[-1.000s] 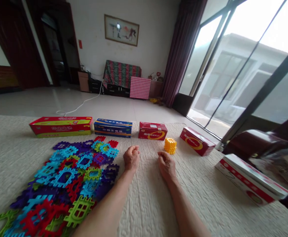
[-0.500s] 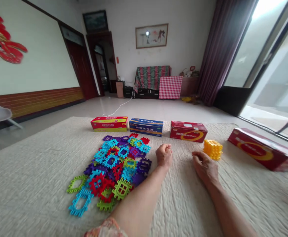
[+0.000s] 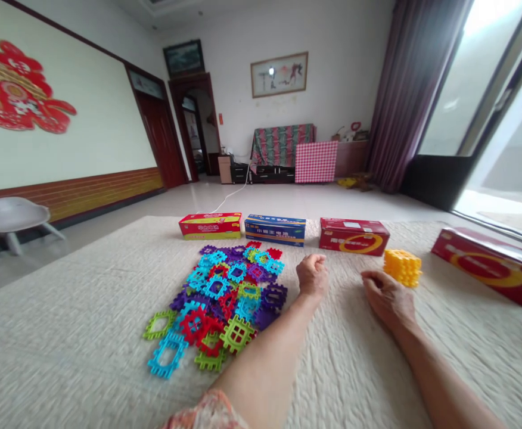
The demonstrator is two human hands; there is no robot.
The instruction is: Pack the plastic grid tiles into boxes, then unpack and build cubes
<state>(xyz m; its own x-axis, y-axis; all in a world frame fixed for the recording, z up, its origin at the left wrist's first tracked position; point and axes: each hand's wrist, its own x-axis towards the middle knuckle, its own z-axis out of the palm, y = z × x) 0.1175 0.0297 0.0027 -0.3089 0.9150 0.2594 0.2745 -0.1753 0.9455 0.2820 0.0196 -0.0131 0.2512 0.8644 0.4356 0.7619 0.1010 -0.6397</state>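
My left hand (image 3: 311, 276) rests on the beige quilted cover (image 3: 86, 333) as a loose fist, with nothing visible in it. Just left of it lies a heap of several flat, colourful interlocking plastic tiles (image 3: 216, 298). My right hand (image 3: 388, 298) lies on the cover with fingers curled in, knuckles up. A yellow cube (image 3: 403, 267) built of such tiles stands right beside its fingertips, apart from them.
A row of boxes stands at the far edge: a red-yellow box (image 3: 210, 226), a blue box (image 3: 275, 229), a red box (image 3: 354, 236). Another red box (image 3: 493, 265) lies at the right. A white chair (image 3: 13, 217) stands on the floor at left.
The view has swung left and the window side has slid out of view. Both hands lie in the same places on the cover, still curled.
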